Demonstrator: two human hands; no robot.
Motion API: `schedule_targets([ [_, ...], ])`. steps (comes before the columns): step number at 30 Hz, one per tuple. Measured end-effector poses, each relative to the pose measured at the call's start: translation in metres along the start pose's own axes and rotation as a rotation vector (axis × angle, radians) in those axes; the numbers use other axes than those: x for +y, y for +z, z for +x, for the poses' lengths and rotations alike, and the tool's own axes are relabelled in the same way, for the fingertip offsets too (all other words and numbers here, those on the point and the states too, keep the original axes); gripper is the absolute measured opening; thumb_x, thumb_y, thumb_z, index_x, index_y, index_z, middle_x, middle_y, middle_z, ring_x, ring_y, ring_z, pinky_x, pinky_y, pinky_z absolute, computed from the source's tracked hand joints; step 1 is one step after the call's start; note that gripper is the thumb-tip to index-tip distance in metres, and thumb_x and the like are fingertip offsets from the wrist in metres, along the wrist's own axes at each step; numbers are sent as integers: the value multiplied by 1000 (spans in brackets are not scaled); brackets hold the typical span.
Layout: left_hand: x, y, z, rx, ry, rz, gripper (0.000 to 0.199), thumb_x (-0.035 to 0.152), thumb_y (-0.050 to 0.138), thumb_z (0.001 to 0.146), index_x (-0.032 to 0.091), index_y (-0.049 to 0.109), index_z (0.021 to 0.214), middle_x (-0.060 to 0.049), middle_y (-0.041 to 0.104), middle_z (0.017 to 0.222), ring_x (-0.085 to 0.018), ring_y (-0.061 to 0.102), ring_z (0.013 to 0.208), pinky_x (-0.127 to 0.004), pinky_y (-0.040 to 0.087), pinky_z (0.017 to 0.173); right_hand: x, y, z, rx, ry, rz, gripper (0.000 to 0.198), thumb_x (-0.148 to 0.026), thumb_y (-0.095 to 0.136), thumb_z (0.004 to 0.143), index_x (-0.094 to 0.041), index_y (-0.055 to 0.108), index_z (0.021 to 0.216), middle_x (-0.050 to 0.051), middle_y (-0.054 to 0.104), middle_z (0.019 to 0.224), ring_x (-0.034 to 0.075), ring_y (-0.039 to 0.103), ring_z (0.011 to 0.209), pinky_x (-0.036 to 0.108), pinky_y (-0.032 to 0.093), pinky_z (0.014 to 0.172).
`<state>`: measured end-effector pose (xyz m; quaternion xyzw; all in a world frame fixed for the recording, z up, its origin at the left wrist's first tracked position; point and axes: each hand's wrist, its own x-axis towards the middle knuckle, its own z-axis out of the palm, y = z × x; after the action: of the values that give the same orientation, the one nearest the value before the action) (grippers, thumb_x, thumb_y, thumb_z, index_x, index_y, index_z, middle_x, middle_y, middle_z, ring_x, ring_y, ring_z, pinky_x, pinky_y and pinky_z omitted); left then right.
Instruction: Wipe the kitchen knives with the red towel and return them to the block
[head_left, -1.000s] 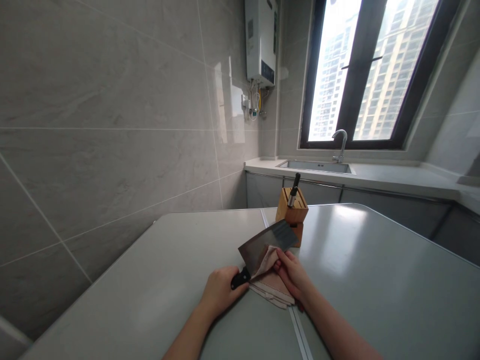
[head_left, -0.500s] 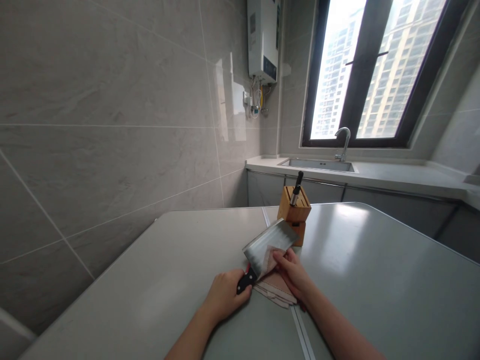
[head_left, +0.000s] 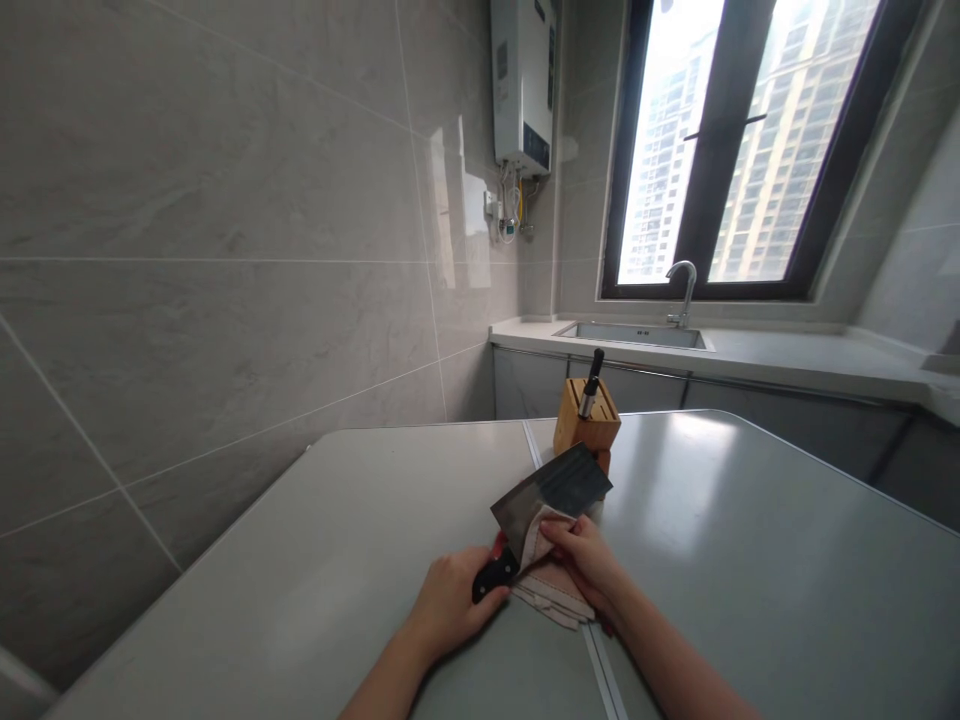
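Note:
My left hand (head_left: 459,598) is closed around the black riveted handle of a cleaver (head_left: 577,482). Its broad blade is tilted and points away to the right, in front of a wooden knife block (head_left: 583,425). Pinched in my right hand (head_left: 589,560) is a folded pinkish cloth (head_left: 551,590), and part of it is pressed on the lower edge of the blade near the handle. A bit of red shows beside the handle, too small to make out. One black-handled tool (head_left: 592,380) stands in the block.
Under my hands is a pale grey table (head_left: 300,560) with a metal seam strip. Behind it runs a white counter (head_left: 780,348) with a sink (head_left: 637,336) and a faucet (head_left: 684,290). A tiled wall stands on the left, with a water heater (head_left: 521,90) at the back.
The cleaver blade has turned, so its face looks darker now. My right hand and the cloth have shifted slightly along the blade's lower edge. My left hand keeps its hold.

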<state>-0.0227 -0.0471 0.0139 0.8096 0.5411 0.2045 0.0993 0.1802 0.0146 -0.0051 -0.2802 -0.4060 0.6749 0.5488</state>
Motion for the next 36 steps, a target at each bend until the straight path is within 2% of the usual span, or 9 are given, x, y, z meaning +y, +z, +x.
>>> schedule_targets([
  [9,3,9,2,35,-3,-79,23,42,48,82,20,55,81,-2,64,76,-17,56,67,-23,35,60,-1,12,-6,-8,26,159,28,-18,75,60,-14,64,86,7,70,84,22,65,79,36,49,79],
  [13,7,7,2,54,21,-146,22,40,48,83,20,56,89,-1,64,78,-15,56,67,-22,35,60,-2,25,-16,-112,97,68,25,-18,74,61,-13,66,84,7,70,79,23,65,75,39,48,78],
  [16,8,4,2,35,36,-171,22,39,49,82,20,57,93,0,65,79,-15,56,66,-22,36,59,-1,28,-20,-119,101,0,22,-20,74,60,-14,67,80,7,70,76,23,65,73,39,49,76],
  [19,8,3,2,27,45,-169,22,37,51,82,20,57,94,0,65,80,-14,56,66,-21,37,60,-1,28,-20,-130,86,34,23,-20,74,61,-14,68,82,7,70,76,24,65,75,39,49,75],
  [23,7,2,2,33,28,-147,21,38,53,80,20,58,89,-1,65,80,-16,56,69,-22,37,62,-3,29,-19,-118,71,91,26,-18,74,60,-14,67,86,7,70,77,24,65,75,39,48,76],
  [31,4,6,1,29,19,-188,21,39,50,82,20,57,87,-1,66,80,-16,57,69,-22,39,61,-5,29,-17,-51,41,157,22,-18,75,58,-14,67,78,7,70,75,25,66,71,41,49,75],
  [36,-4,10,3,35,48,-194,23,41,48,82,21,57,89,-1,66,79,-16,59,70,-22,40,62,-6,28,-16,-50,25,191,28,-21,75,58,-14,66,84,8,70,76,27,66,74,43,49,76],
])
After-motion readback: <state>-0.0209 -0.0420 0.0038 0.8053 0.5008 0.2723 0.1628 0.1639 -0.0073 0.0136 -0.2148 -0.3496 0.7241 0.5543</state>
